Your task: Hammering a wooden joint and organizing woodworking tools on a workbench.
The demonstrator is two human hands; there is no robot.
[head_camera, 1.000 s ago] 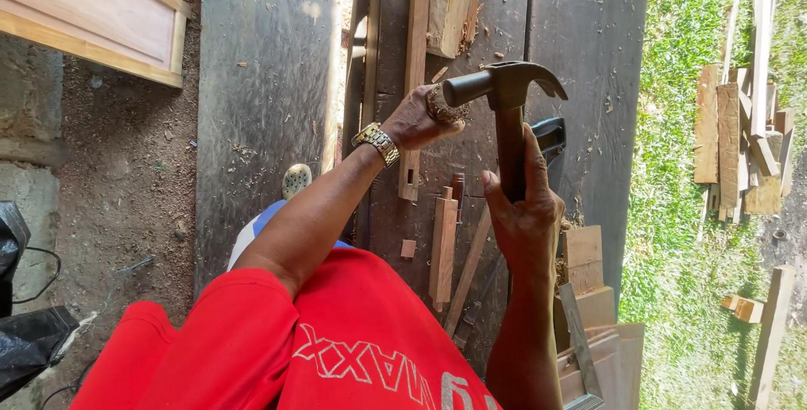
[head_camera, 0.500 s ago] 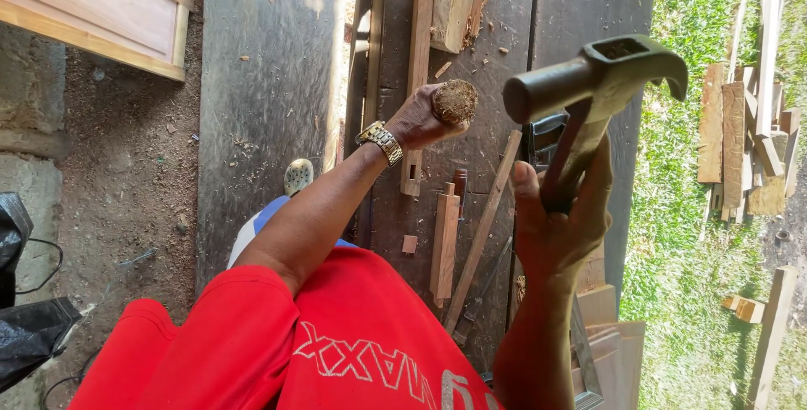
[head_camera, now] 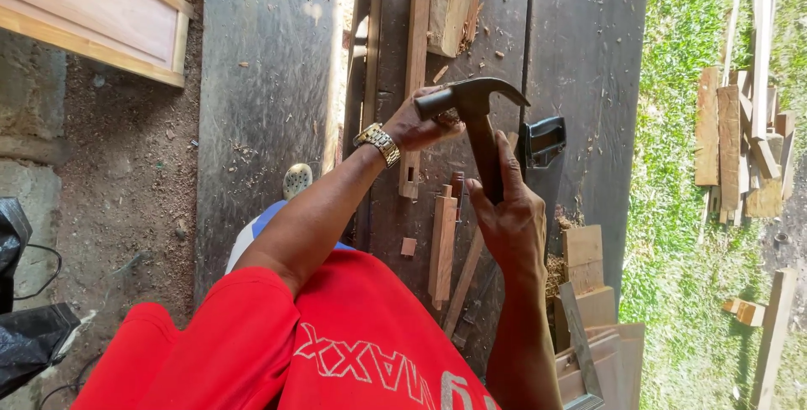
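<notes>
The right hand (head_camera: 513,225) grips a claw hammer (head_camera: 475,120). The left hand (head_camera: 424,128) seems to pinch something hidden beneath the hammerhead, on a wooden strip (head_camera: 414,82) on the table (head_camera: 580,57).

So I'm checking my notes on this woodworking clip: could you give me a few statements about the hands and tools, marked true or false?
1. The right hand grips the handle of a claw hammer. True.
2. The left hand rests on a long wooden strip on the dark workbench. True.
3. The left wrist is bare. False: it wears a gold-coloured watch.
4. The hammer head lies flat on the grass. False: it is above the workbench, by the left hand.
5. Wood offcuts lie on the grass. True.
</notes>
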